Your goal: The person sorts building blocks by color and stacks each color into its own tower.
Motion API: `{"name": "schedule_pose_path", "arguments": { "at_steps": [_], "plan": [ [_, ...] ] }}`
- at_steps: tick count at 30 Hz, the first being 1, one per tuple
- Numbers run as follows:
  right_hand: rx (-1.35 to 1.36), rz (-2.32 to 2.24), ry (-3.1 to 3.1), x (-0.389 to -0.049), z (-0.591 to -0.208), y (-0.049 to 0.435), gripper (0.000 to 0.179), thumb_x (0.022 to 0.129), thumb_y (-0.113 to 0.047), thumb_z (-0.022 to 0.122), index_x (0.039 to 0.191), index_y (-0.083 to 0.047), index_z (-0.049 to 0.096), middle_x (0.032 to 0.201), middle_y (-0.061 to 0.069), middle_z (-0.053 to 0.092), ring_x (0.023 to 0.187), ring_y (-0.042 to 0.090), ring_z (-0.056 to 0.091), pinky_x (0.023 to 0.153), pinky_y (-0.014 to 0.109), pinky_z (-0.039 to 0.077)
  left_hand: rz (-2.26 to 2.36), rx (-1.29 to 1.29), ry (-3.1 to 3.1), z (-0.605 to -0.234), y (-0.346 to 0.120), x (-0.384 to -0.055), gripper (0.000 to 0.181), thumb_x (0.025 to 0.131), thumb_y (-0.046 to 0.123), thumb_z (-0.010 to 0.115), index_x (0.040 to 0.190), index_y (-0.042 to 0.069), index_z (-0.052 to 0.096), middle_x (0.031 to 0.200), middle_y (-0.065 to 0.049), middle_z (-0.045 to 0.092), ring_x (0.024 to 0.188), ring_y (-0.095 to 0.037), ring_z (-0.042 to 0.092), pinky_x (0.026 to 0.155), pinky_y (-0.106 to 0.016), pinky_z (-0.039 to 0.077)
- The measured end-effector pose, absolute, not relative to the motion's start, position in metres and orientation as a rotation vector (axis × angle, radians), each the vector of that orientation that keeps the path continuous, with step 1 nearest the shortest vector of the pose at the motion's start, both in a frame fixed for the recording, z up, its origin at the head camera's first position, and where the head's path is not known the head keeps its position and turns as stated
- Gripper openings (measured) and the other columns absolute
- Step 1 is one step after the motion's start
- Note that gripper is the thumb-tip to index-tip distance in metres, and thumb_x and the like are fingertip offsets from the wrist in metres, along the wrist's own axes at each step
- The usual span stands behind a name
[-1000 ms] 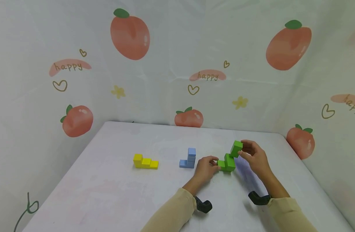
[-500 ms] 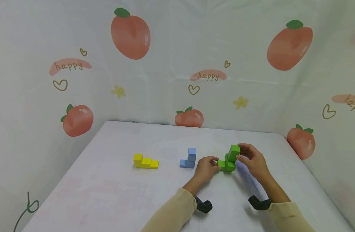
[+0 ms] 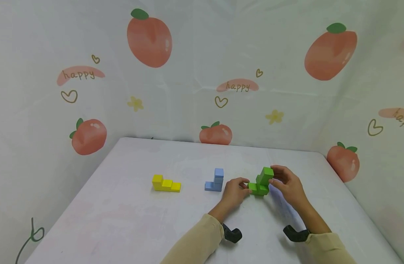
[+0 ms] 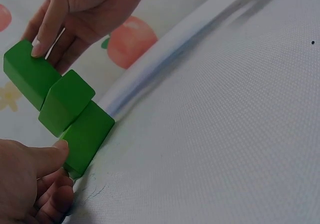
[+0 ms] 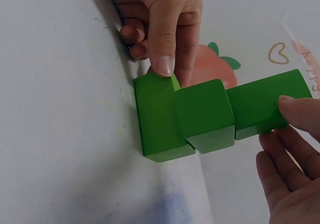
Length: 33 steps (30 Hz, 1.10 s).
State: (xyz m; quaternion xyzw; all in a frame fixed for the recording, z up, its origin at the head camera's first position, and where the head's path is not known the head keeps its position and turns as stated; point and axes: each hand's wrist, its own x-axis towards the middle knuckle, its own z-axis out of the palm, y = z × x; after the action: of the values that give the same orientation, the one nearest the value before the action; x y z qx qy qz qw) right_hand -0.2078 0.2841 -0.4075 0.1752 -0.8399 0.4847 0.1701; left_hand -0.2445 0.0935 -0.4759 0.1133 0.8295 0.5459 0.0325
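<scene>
Three green blocks are stacked at the right of the table. My left hand [image 3: 234, 192] pinches the bottom block [image 4: 89, 136] at its near end, thumb on top, while it lies on the table. Across that sits the middle block [image 5: 205, 109]. The upper block [image 3: 267, 174] touches the middle one, and my right hand [image 3: 289, 185] holds it between thumb and fingers. In the right wrist view the right thumb lies on this block's face, with the other fingers partly hidden behind it. The head view shows the middle block only partly, behind the upper one.
Left of my left hand stands an L-shaped group of blue blocks [image 3: 217, 180]. Further left is a stepped group of yellow blocks [image 3: 165, 184]. Behind the white table [image 3: 129, 220] hangs a fruit-printed curtain [image 3: 185, 73]. Black wrist straps [image 3: 232, 234] sit at both sleeves.
My right hand has lowered the upper green block and shifted it slightly left onto the others. My left hand has stayed in place on the bottom block.
</scene>
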Motion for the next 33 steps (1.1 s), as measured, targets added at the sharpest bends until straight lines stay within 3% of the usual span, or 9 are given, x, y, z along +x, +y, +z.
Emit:
{"name": "schedule_pose_path", "arguments": {
  "at_steps": [6,14,23,28,33],
  "plan": [
    [0.51,1.38,-2.388,-0.205,-0.402,0.281,0.042,0.085,0.013,0.065,0.125,0.016,0.049,0.116,0.029,0.058,0.1,-0.003,0.055,0.086,0.015,0.046,1.678,0.347,2.553,-0.476,0.092,-0.245,0.031,0.083,0.01,0.077,0.114,0.012,0.07,0.082,0.01,0.061,0.073,-0.003,0.056,0.069,-0.023,0.046],
    [0.48,1.387,-2.406,-0.22,-0.427,0.292,0.049,0.086,0.008,0.068,0.131,0.007,0.05,0.121,0.022,0.059,0.103,-0.006,0.052,0.086,0.013,0.045,1.676,0.347,2.57,-0.477,0.091,-0.243,0.032,0.083,0.01,0.077,0.115,0.012,0.07,0.082,0.009,0.062,0.069,-0.003,0.055,0.064,-0.023,0.045],
    [0.5,1.353,-2.395,-0.202,-0.405,0.28,0.048,0.083,0.014,0.067,0.128,0.014,0.048,0.116,0.03,0.059,0.1,-0.005,0.054,0.087,0.013,0.044,1.687,0.324,2.625,-0.48,0.095,-0.237,0.043,0.081,0.015,0.079,0.121,0.012,0.066,0.083,0.008,0.06,0.072,-0.004,0.053,0.068,-0.024,0.044],
    [0.504,1.362,-2.383,-0.21,-0.422,0.29,0.054,0.083,0.01,0.07,0.132,0.011,0.047,0.117,0.028,0.059,0.101,-0.006,0.053,0.087,0.012,0.043,1.704,0.317,2.616,-0.483,0.097,-0.233,0.05,0.081,0.019,0.08,0.127,0.014,0.062,0.091,0.007,0.057,0.075,-0.003,0.053,0.066,-0.024,0.045],
    [0.482,1.364,-2.399,-0.213,-0.436,0.301,0.056,0.085,0.003,0.072,0.135,0.006,0.047,0.12,0.024,0.059,0.102,-0.004,0.054,0.086,0.011,0.043,1.715,0.358,2.595,-0.48,0.095,-0.225,0.044,0.083,0.022,0.079,0.123,0.013,0.065,0.096,0.006,0.058,0.078,-0.003,0.054,0.067,-0.023,0.046]
  ]
}}
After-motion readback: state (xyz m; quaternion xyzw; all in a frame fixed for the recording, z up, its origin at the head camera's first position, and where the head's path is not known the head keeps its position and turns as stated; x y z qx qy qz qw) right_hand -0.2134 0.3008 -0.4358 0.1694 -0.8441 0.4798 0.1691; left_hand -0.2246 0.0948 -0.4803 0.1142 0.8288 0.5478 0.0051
